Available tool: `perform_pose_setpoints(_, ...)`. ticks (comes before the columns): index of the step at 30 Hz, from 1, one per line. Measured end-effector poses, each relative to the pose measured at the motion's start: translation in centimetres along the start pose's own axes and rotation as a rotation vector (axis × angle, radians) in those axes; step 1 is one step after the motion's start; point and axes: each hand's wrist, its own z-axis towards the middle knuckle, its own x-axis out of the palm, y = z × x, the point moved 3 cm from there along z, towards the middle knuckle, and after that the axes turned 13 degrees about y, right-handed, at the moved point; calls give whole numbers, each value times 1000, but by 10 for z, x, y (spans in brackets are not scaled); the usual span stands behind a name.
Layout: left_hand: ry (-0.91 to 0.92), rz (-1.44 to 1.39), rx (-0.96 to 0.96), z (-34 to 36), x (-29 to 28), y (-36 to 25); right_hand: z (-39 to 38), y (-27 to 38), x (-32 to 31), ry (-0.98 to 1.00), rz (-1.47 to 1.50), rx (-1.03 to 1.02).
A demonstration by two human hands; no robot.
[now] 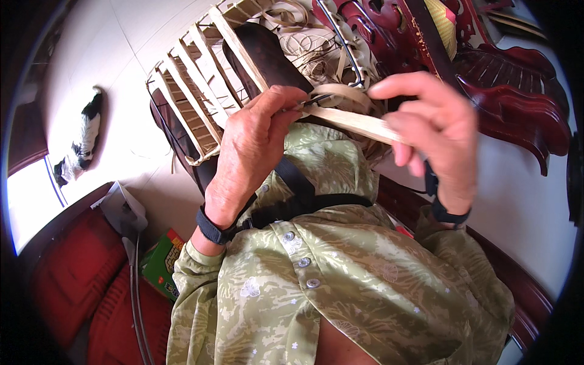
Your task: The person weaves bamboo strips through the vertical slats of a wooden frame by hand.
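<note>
My left hand (pixel 249 140) is closed at the middle of the view, thumb and fingers pinching a pale flat strip (pixel 344 121) against a thin black rod. The strip runs to my right hand (pixel 435 128), whose thumb and lower fingers grip it while the index finger reaches toward a curled loop of strip (pixel 344 91). Beyond both hands lies a frame of thin rods and pale slats (pixel 198 85) over dark brown padding (pixel 267 55). Loose strips and tangled cord (pixel 310 58) lie at its right. My fingertips at the rod partly hide the join.
A carved dark-red wooden chair (pixel 511 103) stands at upper right. A black-and-white animal (pixel 82 140) lies on the tiled floor (pixel 121 55) at left. Red cushions (pixel 79 267), a grey bent metal object (pixel 125 216) and a green box (pixel 161 261) are at lower left.
</note>
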Motion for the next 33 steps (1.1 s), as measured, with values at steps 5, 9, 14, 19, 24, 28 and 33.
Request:
perform_pose_setpoints(5,-130,80,29,-2,9,-8,-15,-5,-12,849,166,-399)
perform_pose_setpoints(9,-222,81,159,-5,14,-3,-21,-34,16,956,447,-275)
perform_pose_setpoints(14,-216,126,236,-3,13,4,-5,-82,51,579,761,266)
perform_pose_setpoints(19,-253,45,152,-1,15,2,18,-137,43,-69,926,338)
perform_pose_setpoints(24,-343,34,58,0,17,5,35,-124,46,127,540,175)
perform_pose_setpoints(28,-362,3,80,2,20,10,51,-122,65,26,310,15)
perform_pose_setpoints(33,-280,-6,27,2,18,9,63,-116,76,-66,307,-132)
